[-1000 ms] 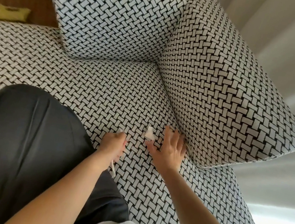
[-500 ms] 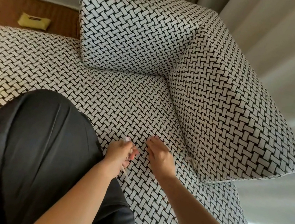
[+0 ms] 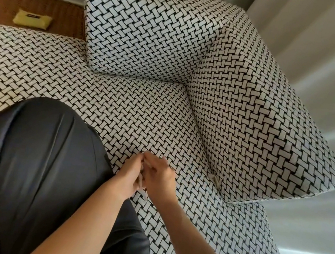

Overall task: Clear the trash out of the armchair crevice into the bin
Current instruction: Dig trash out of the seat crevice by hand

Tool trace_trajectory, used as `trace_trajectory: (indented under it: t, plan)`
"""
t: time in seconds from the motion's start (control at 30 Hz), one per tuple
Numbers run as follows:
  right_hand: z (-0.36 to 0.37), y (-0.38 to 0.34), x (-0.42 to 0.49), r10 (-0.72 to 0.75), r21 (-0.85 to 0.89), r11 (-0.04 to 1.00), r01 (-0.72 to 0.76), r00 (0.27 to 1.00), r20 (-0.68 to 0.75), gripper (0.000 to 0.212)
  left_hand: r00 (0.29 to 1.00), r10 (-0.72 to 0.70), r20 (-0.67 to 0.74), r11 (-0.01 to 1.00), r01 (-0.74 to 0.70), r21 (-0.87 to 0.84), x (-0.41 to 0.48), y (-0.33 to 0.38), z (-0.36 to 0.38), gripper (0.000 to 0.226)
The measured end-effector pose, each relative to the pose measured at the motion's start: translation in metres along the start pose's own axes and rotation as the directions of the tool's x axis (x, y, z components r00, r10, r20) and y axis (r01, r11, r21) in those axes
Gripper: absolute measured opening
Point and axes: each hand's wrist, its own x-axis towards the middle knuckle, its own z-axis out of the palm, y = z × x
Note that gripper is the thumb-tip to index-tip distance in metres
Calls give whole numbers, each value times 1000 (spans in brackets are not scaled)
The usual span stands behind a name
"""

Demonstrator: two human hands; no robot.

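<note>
My left hand (image 3: 129, 174) and my right hand (image 3: 162, 177) meet over the black-and-white woven seat (image 3: 133, 109) of the armchair, beside my dark-trousered leg. Both hands curl their fingers round small white paper scraps (image 3: 141, 182) pinched between them, and a thin white strip hangs below the hands. Another white scrap (image 3: 216, 180) sticks out of the crevice (image 3: 202, 142) between the seat and the right armrest (image 3: 263, 125). No bin is in view.
The backrest cushion (image 3: 149, 23) stands at the far side of the seat. A yellow packet (image 3: 32, 19) lies on the brown floor at the left. Pale curtains (image 3: 331, 55) hang to the right of the armrest.
My right hand took a white scrap from the seat near the crevice and drew back to the left. The two hands have come together, with the scraps between them.
</note>
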Motion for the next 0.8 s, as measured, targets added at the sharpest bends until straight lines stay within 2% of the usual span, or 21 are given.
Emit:
trace_trajectory:
  t: [0.07,0.13,0.17,0.23,0.27,0.3,0.33,0.4,0.47,0.53,0.63,0.7,0.8]
  plan:
    - [0,13,-1,-69,-131,989,70,998,13,23,1000,-14,18,1000,14,13,0,-1,1,43]
    - [-3,19,-4,-85,-224,969,103,993,87,36,1000,-12,29,1000,11,27,3,-3,3,47]
    - [-7,17,-5,-72,-221,970,102,988,140,43,1000,-3,10,999,2,52,5,-3,3,49]
    - [-20,14,-5,-1,-111,994,21,984,177,43,998,53,-40,991,-48,128,11,-5,1,49]
    - [-28,14,-5,45,-54,998,-39,993,110,39,994,83,-67,985,-72,159,14,-6,0,45]
    - [-36,20,-6,100,-43,994,-101,995,-20,36,990,102,-97,979,-83,185,16,-6,1,39]
    - [-45,28,-6,162,-85,981,-175,976,-148,33,986,116,-121,975,-90,205,17,-7,1,35]
    - [-65,49,-6,314,-265,889,-374,918,-240,32,984,131,-119,973,-105,204,17,-8,2,29]
    - [-82,68,-11,473,-451,728,-517,854,-216,34,986,117,-117,980,-96,173,17,-8,4,28]
    - [-91,75,-17,564,-570,605,-556,805,-186,38,982,100,-157,983,-73,171,17,-8,5,27]
    - [-89,76,-15,640,-720,459,-520,756,-138,53,959,143,-243,974,-92,209,22,-9,0,27]
    - [-86,77,-8,679,-727,403,-556,714,-171,57,928,244,-283,956,-182,230,24,-9,-3,29]
    - [-85,75,1,736,-658,368,-658,638,-226,40,874,340,-348,933,-265,245,27,-8,-7,31]
